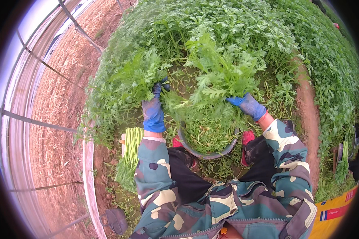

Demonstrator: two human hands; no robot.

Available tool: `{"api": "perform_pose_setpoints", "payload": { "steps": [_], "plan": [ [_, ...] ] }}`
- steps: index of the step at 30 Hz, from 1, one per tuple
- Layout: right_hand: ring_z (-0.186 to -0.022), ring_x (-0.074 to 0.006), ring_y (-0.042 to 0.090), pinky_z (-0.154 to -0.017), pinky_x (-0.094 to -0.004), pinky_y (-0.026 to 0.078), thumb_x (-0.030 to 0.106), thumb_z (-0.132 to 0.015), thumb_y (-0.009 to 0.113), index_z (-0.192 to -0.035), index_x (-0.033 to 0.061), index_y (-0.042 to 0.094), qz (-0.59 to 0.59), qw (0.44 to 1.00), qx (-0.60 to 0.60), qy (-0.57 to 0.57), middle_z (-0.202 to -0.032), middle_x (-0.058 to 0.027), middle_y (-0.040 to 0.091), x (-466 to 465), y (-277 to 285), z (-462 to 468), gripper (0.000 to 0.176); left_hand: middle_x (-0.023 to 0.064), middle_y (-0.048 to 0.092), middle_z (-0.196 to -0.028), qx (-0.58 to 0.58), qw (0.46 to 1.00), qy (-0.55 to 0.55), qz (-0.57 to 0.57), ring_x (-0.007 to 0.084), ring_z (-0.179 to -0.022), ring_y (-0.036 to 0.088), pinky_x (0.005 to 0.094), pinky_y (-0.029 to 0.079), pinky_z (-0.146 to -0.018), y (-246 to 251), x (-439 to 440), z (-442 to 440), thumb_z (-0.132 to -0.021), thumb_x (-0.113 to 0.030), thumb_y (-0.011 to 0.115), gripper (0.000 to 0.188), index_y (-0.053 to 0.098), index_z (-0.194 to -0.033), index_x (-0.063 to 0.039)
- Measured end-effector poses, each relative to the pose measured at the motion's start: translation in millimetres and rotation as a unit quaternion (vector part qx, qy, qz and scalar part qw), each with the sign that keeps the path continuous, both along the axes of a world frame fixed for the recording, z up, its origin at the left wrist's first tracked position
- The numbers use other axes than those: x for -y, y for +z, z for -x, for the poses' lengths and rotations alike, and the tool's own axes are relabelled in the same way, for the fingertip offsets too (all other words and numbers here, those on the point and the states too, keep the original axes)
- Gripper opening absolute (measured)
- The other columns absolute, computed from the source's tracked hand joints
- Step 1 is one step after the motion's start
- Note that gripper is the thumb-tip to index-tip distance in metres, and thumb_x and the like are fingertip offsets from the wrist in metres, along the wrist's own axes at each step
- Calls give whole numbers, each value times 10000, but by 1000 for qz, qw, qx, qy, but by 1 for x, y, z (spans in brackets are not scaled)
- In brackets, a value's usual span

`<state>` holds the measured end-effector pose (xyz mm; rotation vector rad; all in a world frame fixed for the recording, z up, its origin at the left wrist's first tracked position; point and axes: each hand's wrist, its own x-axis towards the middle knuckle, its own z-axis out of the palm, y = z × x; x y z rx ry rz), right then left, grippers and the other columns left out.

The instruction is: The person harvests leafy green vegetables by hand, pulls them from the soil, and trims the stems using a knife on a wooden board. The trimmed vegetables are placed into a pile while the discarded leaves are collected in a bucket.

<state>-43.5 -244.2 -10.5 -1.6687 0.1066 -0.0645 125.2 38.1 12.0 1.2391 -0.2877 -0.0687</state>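
My left hand (154, 113), in a soiled blue glove, is closed around a bunch of leafy greens (137, 73) with lobed leaves, like garland chrysanthemum. Its lower fingers look dark, and the gripped stems are hidden. A larger, spread bunch of the same greens (224, 71) is in my blue-gloved right hand (249, 106), leaves pointing away from me. Below and between both hands, a round dark-rimmed tub (209, 156) sits between my feet, with loose greens and stems (209, 134) inside. Drooping leaves cover its far rim.
Standing greens (227, 18) fill the bed ahead. Trimmed stems (133, 146) lie in a neat bundle beside my left forearm. A bare soil strip (306, 98) runs along the right, near a yellow printed sack (332, 215). Metal framing (36, 119) and a pale board (89, 170) border the left.
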Motion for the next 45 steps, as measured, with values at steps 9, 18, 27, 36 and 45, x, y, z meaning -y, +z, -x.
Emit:
{"api": "perform_pose_setpoints", "payload": {
  "steps": [9,18,27,36,45],
  "plan": [
    [-808,-345,605,-718,-420,481,213,-761,672,-952,56,622,489,867,49,-80,-848,-139,636,-12,-12,-9,252,377,269,-1368,-92,918,-247,297,471,-1273,327,518,326,-1077,-34,-10,-21,-981,-277,275,591,165,-1353,168],
    [-750,-311,609,-691,-434,491,313,-739,705,-910,78,623,486,807,259,-212,-785,-110,622,-8,10,-23,302,123,609,-1183,31,994,-48,-88,113,-568,517,242,408,-537,8,25,20,-910,-132,577,344,566,-1225,2],
    [-679,-297,594,-539,-401,501,324,-840,585,-841,90,576,659,705,202,-166,-711,-116,570,-46,23,-26,234,108,559,-1260,24,965,-179,-191,178,-1117,554,302,431,-969,-11,48,33,-906,-105,524,354,544,-1240,12],
    [-1058,-324,555,-846,-397,466,130,-735,661,-1180,112,577,442,881,-161,-52,-1107,-133,629,12,-23,-21,453,-27,540,-759,-153,973,47,164,81,-702,495,224,426,-683,30,19,31,-884,-188,626,333,615,-1152,8],
    [-1312,-238,376,-1126,-307,240,55,-855,478,-1324,20,463,121,991,61,-14,-1361,-143,470,39,-13,0,471,8,616,-947,-104,990,55,83,135,-883,591,294,506,-770,32,-17,21,-931,-195,545,327,577,-1220,-47]
  ]
}}
